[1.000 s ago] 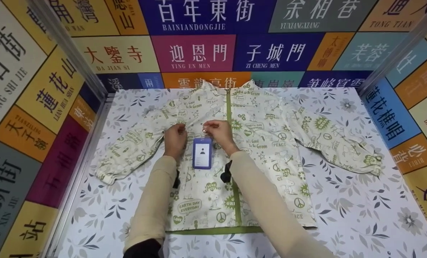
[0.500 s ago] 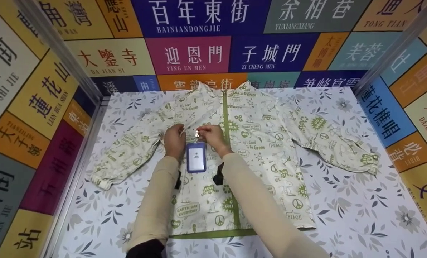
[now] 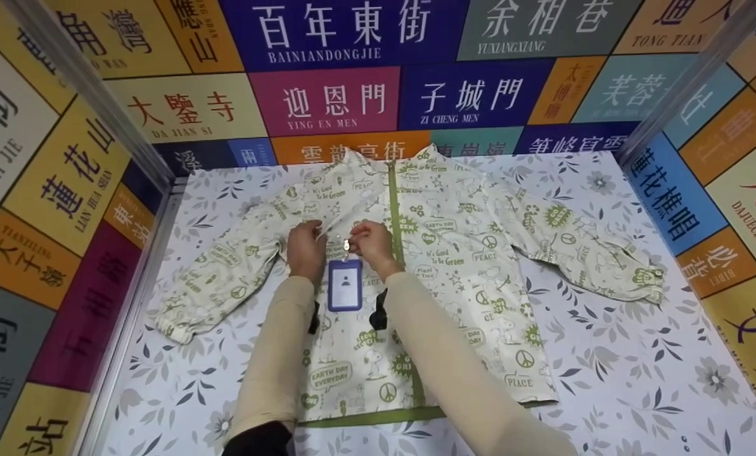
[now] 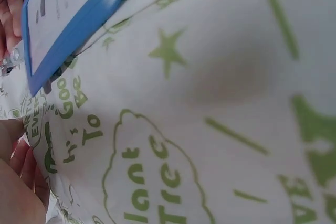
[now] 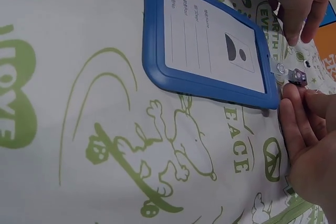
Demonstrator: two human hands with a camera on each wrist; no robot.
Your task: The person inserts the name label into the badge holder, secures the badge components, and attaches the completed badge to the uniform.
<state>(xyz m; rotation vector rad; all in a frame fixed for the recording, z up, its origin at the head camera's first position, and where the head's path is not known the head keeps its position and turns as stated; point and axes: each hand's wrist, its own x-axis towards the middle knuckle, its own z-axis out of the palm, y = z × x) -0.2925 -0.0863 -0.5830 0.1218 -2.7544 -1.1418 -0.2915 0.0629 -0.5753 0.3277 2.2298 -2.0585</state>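
A blue badge holder (image 3: 345, 296) with a white card inside lies over the chest of a cream jacket (image 3: 473, 285) printed in green. My right hand (image 3: 372, 244) pinches the small metal clip (image 5: 298, 78) at the badge holder's top between thumb and fingers. To the left of the clip, my left hand (image 3: 306, 250) pinches a bit of the jacket's cloth, and a raised fold runs up from its fingertips. In the left wrist view, that cloth sits between the thumb and fingers of the left hand (image 4: 21, 182).
The jacket lies spread, sleeves out to both sides, on a table (image 3: 612, 354) covered in a floral print. Behind it stands a wall (image 3: 327, 95) of coloured panels with lettering, and similar panels rise at both sides.
The right hand and badge holder have shifted slightly down and left, with the metal clip now showing more plainly. The left hand stays at the same part of the jacket.
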